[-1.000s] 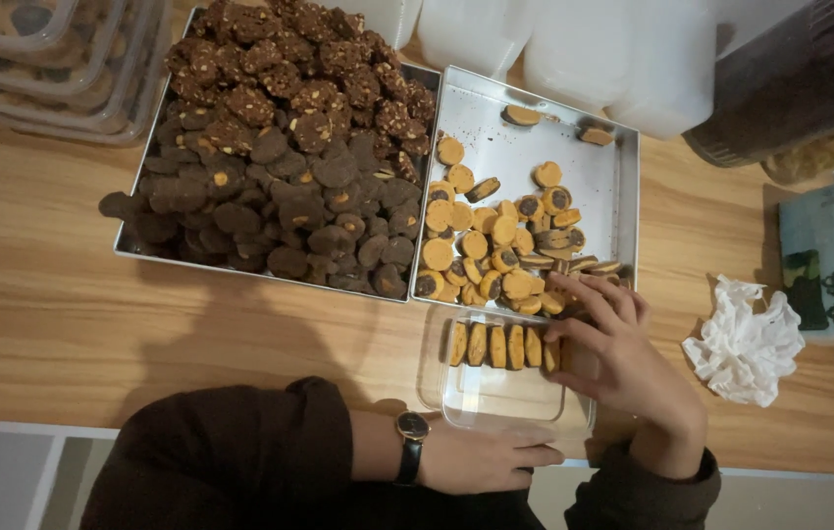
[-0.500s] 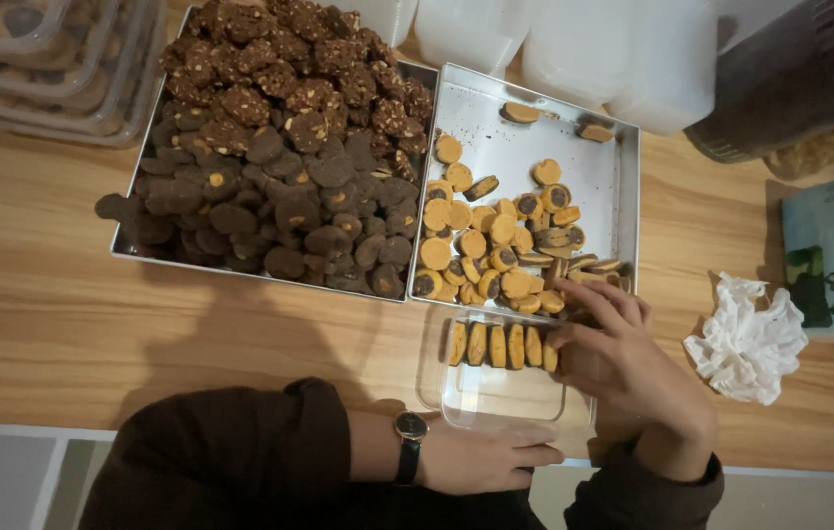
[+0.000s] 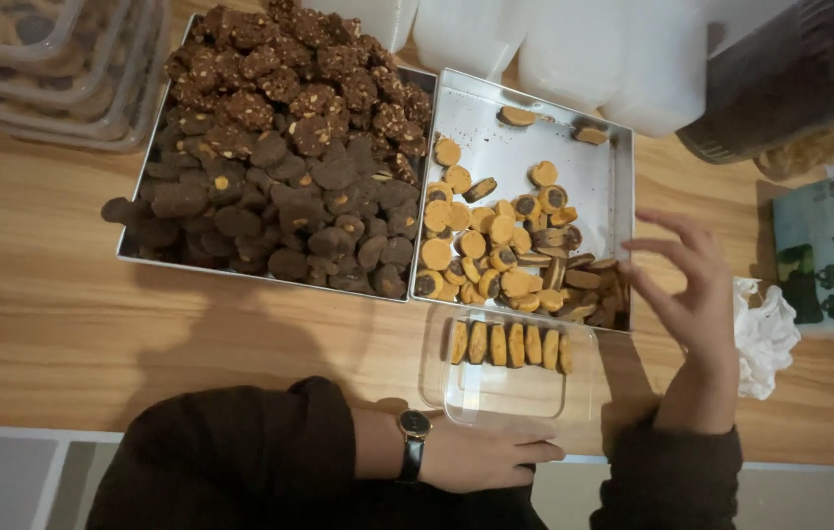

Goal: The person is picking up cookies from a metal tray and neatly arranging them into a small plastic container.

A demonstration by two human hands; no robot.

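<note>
Your right hand (image 3: 697, 294) hovered empty with fingers spread, just right of the square metal tray (image 3: 535, 108) of round orange biscuits (image 3: 495, 245), while your left hand (image 3: 491, 456), fingers together, steadied the clear plastic box (image 3: 505, 393) nearer you

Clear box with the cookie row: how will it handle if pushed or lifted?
The clear box looks thin-walled and mostly empty, so probably light, flexing if squeezed. The cookies stand on edge along one wall; a shove would likely topple them. The left hand at its near edge probably stops sliding.
</note>
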